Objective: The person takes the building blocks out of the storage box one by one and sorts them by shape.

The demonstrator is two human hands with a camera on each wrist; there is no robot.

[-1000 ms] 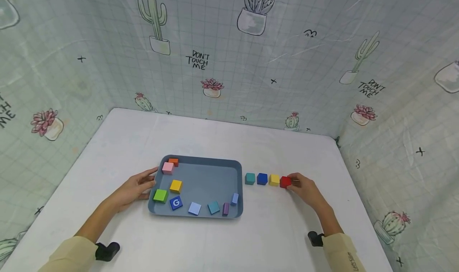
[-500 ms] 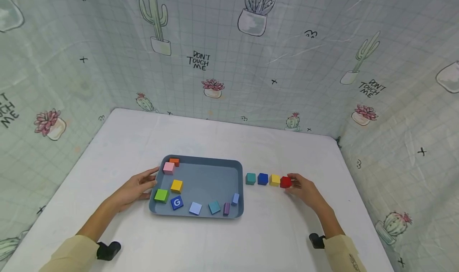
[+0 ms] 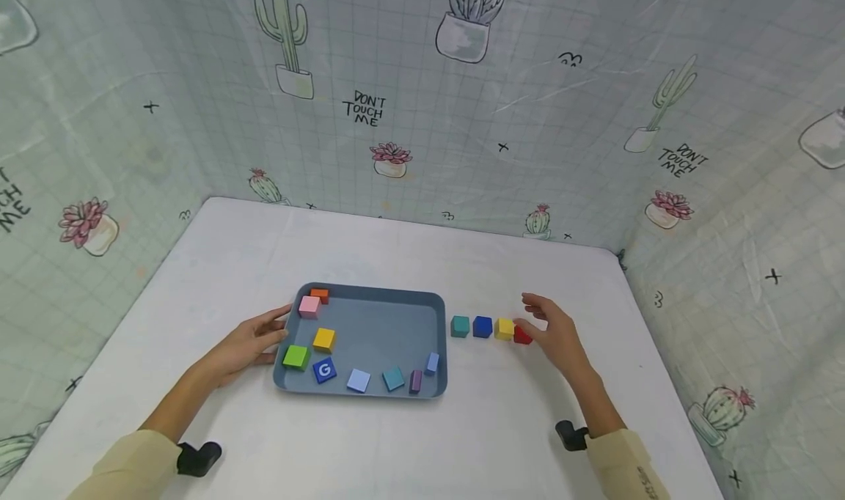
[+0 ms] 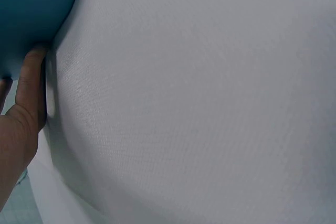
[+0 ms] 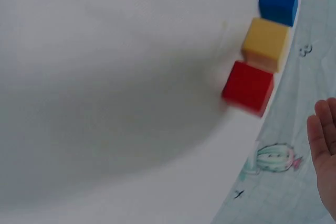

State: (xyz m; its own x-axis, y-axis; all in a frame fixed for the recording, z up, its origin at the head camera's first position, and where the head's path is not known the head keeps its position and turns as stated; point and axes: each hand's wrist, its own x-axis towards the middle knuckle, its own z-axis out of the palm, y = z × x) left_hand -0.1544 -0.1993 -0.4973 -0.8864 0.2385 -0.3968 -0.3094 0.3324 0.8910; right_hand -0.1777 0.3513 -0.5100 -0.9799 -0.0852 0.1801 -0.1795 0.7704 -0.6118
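In the head view my left hand (image 3: pixel 243 347) lies against the left side of the blue-grey tray (image 3: pixel 376 289), fingertips at its rim. A fairly straight finger (image 4: pixel 32 77) meets the tray wall (image 4: pixel 34 17) in the left wrist view. My right hand (image 3: pixel 557 339), holding nothing, is raised over the red block (image 3: pixel 522 335), thumb and fingers apart. That block ends a row on the table, beside the yellow block (image 3: pixel 504 329); then come the blue block (image 3: pixel 483 327) and the teal block (image 3: pixel 460 326). In the right wrist view the red block (image 5: pixel 248 87) stands apart from the fingers.
Inside the tray are several blocks, including a green block (image 3: pixel 296 358), a pink block (image 3: pixel 309 307), a yellow-orange block (image 3: pixel 324 340) and a purple block (image 3: pixel 415 381). Cactus-print cloth (image 3: pixel 429 119) surrounds the white table (image 3: pixel 370 449) at back and sides.
My right hand has let go of the red block and risen above it, its fingers spreading. The red block stays at the row's right end. My left hand and the tray have not moved.
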